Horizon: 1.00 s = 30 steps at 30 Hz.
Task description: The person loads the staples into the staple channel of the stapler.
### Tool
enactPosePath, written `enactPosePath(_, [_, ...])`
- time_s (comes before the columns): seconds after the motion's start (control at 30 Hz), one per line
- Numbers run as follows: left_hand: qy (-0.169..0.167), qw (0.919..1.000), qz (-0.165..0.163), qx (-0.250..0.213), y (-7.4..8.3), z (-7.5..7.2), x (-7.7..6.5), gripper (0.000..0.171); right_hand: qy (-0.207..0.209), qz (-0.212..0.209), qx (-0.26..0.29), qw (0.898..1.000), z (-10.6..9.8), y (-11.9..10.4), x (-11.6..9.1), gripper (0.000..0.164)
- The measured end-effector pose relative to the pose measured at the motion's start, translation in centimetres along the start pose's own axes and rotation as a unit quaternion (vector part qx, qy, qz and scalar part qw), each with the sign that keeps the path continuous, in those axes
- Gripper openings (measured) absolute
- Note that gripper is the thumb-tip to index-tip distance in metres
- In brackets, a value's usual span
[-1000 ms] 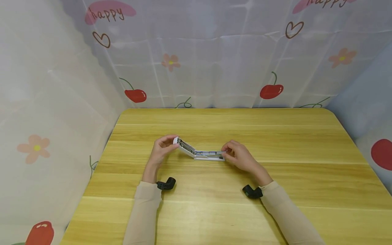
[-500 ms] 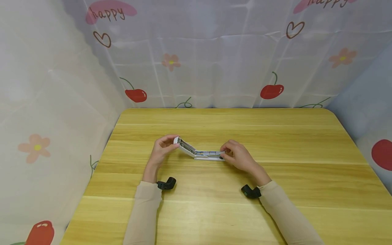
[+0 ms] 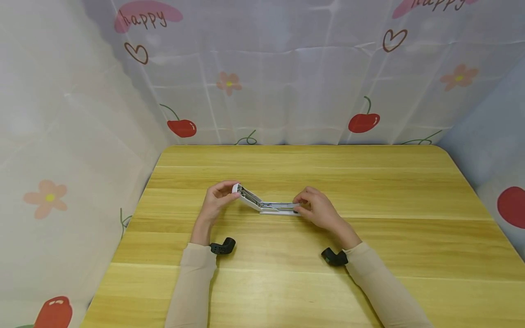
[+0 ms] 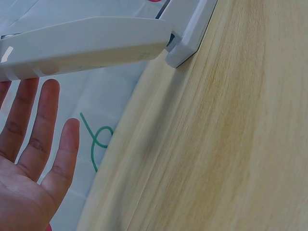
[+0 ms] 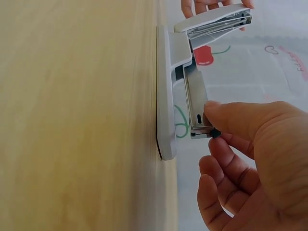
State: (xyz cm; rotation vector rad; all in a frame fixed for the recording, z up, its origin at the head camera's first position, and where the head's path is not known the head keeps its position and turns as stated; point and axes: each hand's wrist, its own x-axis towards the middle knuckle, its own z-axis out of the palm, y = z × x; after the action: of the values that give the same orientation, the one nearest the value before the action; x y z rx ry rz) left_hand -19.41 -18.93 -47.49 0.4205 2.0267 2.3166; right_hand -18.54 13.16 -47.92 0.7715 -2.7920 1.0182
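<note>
A white stapler (image 3: 280,212) sits on the wooden table, its top arm (image 3: 249,198) swung far up and leaning left. My left hand (image 3: 214,201) holds the raised end of that arm between thumb and fingers; the left wrist view shows the fingertips under it, the little finger standing free. My right hand (image 3: 321,210) pinches the front end of the metal magazine (image 5: 196,91). In the right wrist view the thumb presses its side and a fingertip is beneath, next to a small black piece (image 5: 215,133). The magazine stands apart from the white base (image 5: 166,96).
A wooden table (image 3: 266,291) with rounded far corners spreads around the hands. Behind it hangs a pale curtain (image 3: 287,91) printed with cherries, flowers and hearts. Each wrist carries a black camera mount, one at the left wrist (image 3: 223,246) and one at the right wrist (image 3: 334,257).
My right hand has shifted slightly left along the stapler's magazine, covering more of its front end. My left hand and the raised arm have stayed in place.
</note>
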Motion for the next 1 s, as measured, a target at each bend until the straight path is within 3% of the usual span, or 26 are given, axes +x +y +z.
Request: enactPosePath(1.0, [-0.002,0.9999,0.010,-0.002,-0.03,0.03,-0.04,0.032,-0.002,0.002,0.031,1.000,-0.01,0.47,-0.04,0.019])
